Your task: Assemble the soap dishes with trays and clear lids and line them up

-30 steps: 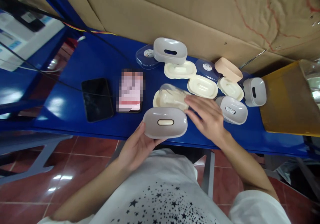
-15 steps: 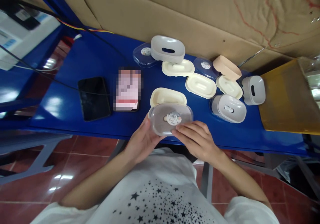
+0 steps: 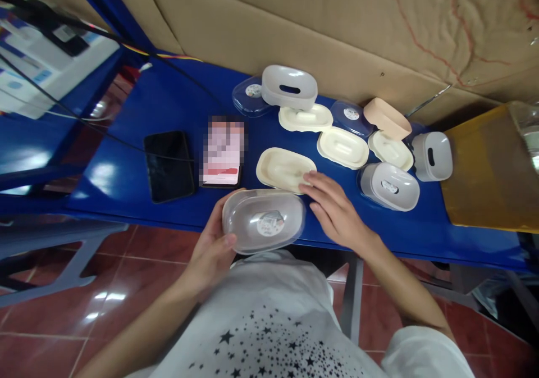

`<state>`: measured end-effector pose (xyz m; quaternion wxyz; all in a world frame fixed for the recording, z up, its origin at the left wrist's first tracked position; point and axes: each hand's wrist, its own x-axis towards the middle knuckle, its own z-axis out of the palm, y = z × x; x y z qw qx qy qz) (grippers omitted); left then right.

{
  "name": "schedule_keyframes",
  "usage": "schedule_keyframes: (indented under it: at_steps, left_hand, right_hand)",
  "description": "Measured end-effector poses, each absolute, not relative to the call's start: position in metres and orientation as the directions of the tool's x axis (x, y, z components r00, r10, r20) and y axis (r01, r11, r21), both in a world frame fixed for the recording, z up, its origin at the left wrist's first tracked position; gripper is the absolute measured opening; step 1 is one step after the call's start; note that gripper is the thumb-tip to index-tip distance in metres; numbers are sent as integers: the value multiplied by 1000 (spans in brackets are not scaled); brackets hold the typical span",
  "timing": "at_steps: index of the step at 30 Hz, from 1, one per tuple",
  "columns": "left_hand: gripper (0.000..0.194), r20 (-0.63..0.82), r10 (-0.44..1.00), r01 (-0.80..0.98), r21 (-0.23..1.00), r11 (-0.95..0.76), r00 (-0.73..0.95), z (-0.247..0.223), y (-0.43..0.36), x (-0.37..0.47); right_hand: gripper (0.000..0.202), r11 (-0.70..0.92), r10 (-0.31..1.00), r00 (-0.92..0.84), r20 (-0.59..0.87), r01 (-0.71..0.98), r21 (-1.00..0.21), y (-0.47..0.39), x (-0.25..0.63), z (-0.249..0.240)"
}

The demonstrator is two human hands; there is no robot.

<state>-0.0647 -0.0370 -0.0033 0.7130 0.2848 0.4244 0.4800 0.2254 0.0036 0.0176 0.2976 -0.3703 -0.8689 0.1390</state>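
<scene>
Soap-box with a clear lid (image 3: pixel 264 221) sits in the left hand (image 3: pixel 210 249), held over the near edge of the blue table (image 3: pixel 138 108); the thumb presses on the lid's left end and the fingers curl under it, and a round sticker shows through the clear plastic. The right hand (image 3: pixel 337 212) lies flat and spread on the table just right of the box, its fingertips touching the near right rim of a cream tray (image 3: pixel 283 169), which rests just behind the held box. Left of that tray lie a phone with a pink screen (image 3: pixel 222 152) and, further left, a black phone (image 3: pixel 168 165) with a dark cable crossing above it. Right of the right hand stands a grey soap-box (image 3: pixel 389 186), and another grey shell (image 3: pixel 432 155) stands on its side nearer the table's right end, beside a brownish-yellow bag (image 3: pixel 488 170). Toward the far edge, along the cardboard sheet (image 3: pixel 337 24), sit a grey shell with a slot (image 3: pixel 289 87), a clear lid (image 3: pixel 249 95) at its left, two more cream trays (image 3: pixel 305 118) (image 3: pixel 342 147), what looks like another clear lid (image 3: pixel 350 114), a peach-coloured piece (image 3: pixel 386 117) and a further cream tray (image 3: pixel 389 150).
</scene>
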Motion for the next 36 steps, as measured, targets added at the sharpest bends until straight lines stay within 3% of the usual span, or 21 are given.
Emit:
schedule_keyframes:
  at_steps: [5, 7, 11, 14, 19, 23, 27, 32, 36]
  left_hand:
    - [74, -502, 839, -504, 679, 533, 211, -1, -53, -84]
    - [75, -534, 811, -525, 631, 571, 240, 2, -53, -84]
    - [65, -531, 781, -556, 560, 614, 328, 8, -39, -74]
    - [60, -490, 804, -549, 591, 591, 338, 11, -26, -62]
    - [70, -414, 875, -474, 736, 483, 249, 5, -16, -48]
    - [72, -369, 919, -310, 865, 393, 136, -4, -13, -45]
    - [74, -226, 963, 29, 974, 224, 145, -8, -1, -43]
    - [67, 3, 983, 313, 948, -62, 185, -5, 26, -30]
    - [62, 103, 973, 374, 911, -176, 206, -6, 38, -19]
  right_hand:
    - [49, 634, 771, -582, 259, 738, -232, 12, 235, 7]
    - [39, 609, 785, -536, 312, 761, -224, 7, 239, 7]
    - [32, 550, 813, -401, 423, 769, -327, -6, 250, 13]
    - [31, 524, 828, -383, 409, 787, -325, -14, 257, 12]
    - [30, 502, 837, -405, 367, 836, -222, -29, 268, 8]
    - [21, 406, 892, -336, 301, 889, -210, -47, 286, 16]
    - [31, 388, 901, -314, 299, 891, -237, -62, 312, 29]
    - [54, 223, 903, -154, 400, 966, -132, -58, 359, 27]
    - [38, 177, 905, -116, 409, 978, -114, -52, 390, 11]
